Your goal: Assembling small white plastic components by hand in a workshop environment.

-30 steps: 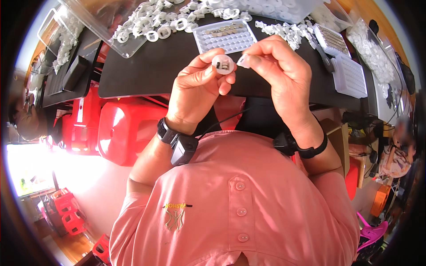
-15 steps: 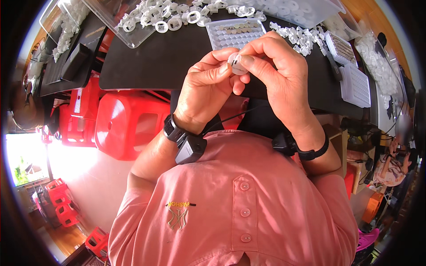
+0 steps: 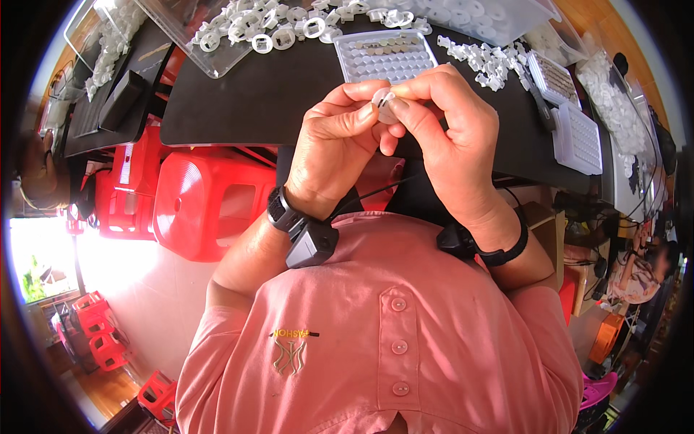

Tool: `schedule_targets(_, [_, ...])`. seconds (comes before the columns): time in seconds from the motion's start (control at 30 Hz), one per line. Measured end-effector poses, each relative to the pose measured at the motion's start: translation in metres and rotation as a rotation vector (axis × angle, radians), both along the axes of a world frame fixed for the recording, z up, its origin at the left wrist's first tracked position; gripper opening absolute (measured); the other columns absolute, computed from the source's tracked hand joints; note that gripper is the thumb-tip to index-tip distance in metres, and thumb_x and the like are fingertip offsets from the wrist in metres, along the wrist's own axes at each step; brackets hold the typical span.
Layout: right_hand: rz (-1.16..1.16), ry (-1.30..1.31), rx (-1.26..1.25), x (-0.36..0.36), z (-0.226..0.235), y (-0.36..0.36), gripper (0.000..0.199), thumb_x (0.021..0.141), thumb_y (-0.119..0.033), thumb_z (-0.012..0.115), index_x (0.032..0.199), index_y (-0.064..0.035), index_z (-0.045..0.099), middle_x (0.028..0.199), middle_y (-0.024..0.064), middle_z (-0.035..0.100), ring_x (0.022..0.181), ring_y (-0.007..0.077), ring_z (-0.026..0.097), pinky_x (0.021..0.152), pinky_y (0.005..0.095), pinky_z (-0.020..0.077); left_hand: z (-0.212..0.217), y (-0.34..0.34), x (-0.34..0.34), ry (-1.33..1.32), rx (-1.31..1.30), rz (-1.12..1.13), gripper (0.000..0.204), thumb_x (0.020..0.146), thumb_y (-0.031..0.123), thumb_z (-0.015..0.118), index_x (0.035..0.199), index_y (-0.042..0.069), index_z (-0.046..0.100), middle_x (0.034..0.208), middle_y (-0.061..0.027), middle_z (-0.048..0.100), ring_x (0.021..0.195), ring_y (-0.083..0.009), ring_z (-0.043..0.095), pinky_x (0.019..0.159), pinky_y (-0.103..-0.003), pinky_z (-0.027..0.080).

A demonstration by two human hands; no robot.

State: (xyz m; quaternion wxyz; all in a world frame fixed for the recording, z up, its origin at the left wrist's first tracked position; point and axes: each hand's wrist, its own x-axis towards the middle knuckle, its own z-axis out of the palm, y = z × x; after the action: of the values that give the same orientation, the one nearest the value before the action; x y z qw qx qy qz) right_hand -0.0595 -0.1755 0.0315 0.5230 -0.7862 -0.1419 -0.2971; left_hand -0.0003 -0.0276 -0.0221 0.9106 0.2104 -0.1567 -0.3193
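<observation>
A small round white plastic piece (image 3: 385, 108) with a dark slot is held up over the near edge of the black table. My left hand (image 3: 325, 141) pinches its left side between thumb and fingers. From the other side, my right hand (image 3: 459, 134) closes thumb and forefinger on the edge of the piece; whether a smaller part sits between those fingertips is too fine to make out. Just beyond my hands lies a pale tray (image 3: 383, 61) with rows of round pockets, some holding small metallic discs.
White ring-shaped parts (image 3: 282, 37) are heaped at the far side beside a clear bin (image 3: 206, 61). Small white pieces (image 3: 491, 65) lie at right, near a dark-handled tool (image 3: 542, 105) and stacked pocketed trays (image 3: 578, 141). Red stools (image 3: 195, 202) stand at left below the table.
My right hand has dropped slightly toward me, its thumb and forefinger moving a little down on the round piece. My left hand stays nearly in place.
</observation>
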Motion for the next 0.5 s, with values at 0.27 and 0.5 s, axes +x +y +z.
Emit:
schedule_targets(0.27, [0.003,-0.046,0.069,0.0010,-0.0077,0.0018,0.012,0.091,0.011,0.057,0.086,0.0012,0.059,0.083,0.0072,0.058,0.057,0.0158,0.069,0.047,0.0258,0.0519,0.0003,-0.0017,-0.0013,-0.006,-0.003,0.014,0.021,0.095,0.003,0.064,0.115,-0.003,0.066,0.105,-0.0147,0.069,0.084,-0.0260,0.070,0.067,-0.036,0.055])
schedule_targets(0.5, [-0.066,-0.082,-0.022,-0.0023,-0.0037,0.0058,0.011,0.091,0.010,0.057,0.086,0.0011,0.059,0.082,0.0076,0.059,0.056,0.0154,0.068,0.047,0.0261,0.0513,-0.0015,-0.0012,-0.0014,-0.019,-0.024,0.000,0.021,0.096,0.004,0.063,0.115,-0.002,0.067,0.105,-0.0146,0.069,0.083,-0.0255,0.069,0.067,-0.035,0.055])
